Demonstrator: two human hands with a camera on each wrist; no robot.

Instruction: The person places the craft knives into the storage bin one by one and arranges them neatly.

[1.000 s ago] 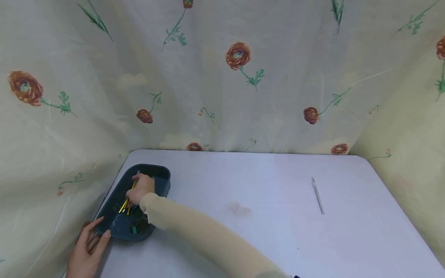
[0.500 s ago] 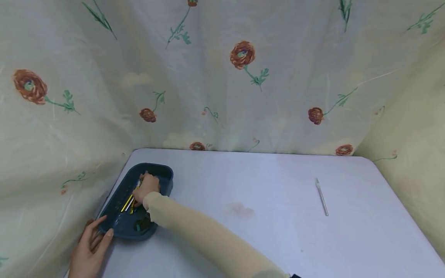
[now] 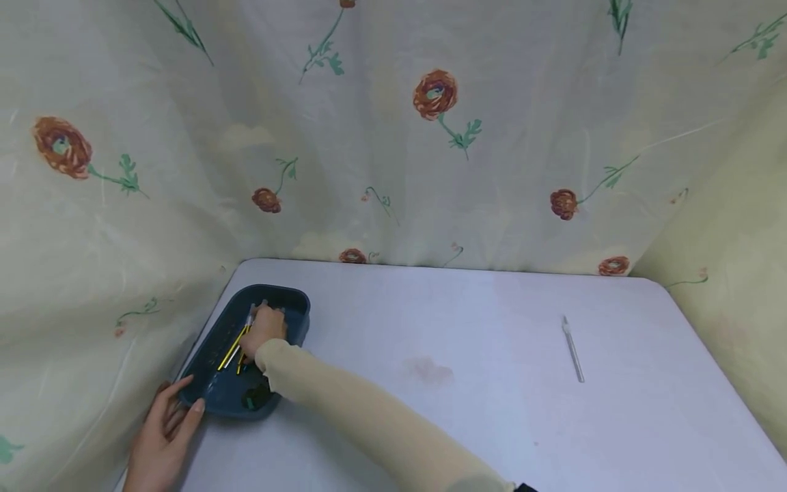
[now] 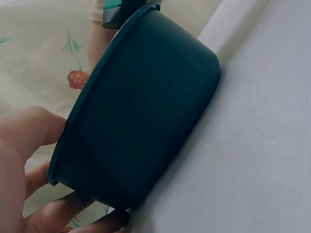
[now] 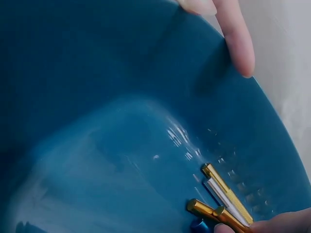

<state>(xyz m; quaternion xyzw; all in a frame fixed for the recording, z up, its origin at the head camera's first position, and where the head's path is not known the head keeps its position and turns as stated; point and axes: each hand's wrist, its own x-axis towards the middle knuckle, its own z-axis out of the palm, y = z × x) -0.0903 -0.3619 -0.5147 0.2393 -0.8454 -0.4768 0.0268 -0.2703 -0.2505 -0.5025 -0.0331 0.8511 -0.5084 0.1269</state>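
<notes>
In the head view a dark blue-green plastic tray (image 3: 212,403) stands at the table's left side. My left hand (image 3: 161,437) holds its near left corner, thumb and fingers at the rim; the left wrist view shows lower fingers against the outer wall. My right hand (image 3: 266,331) reaches inside among several slim metal craft knives. In the right wrist view, thumb and a fingertip pinch a gold craft knife (image 5: 228,217) at the lower edge. Beside it lie a silver craft knife (image 5: 223,198) and another gold one (image 5: 214,174). A blue end (image 5: 199,225) shows below; the rest is hidden.
A silver craft knife (image 3: 573,348) with a pale tip lies alone at the right of the white table (image 3: 430,424). Flowered cloth (image 3: 369,137) hangs behind and at both sides. A dark wrist device (image 3: 257,396) under the right sleeve overhangs the tray.
The whole head view has shifted slightly right. My right hand's fingers have drawn in a little and moved slightly right over the craft knives. My left hand stays at the tray's corner.
</notes>
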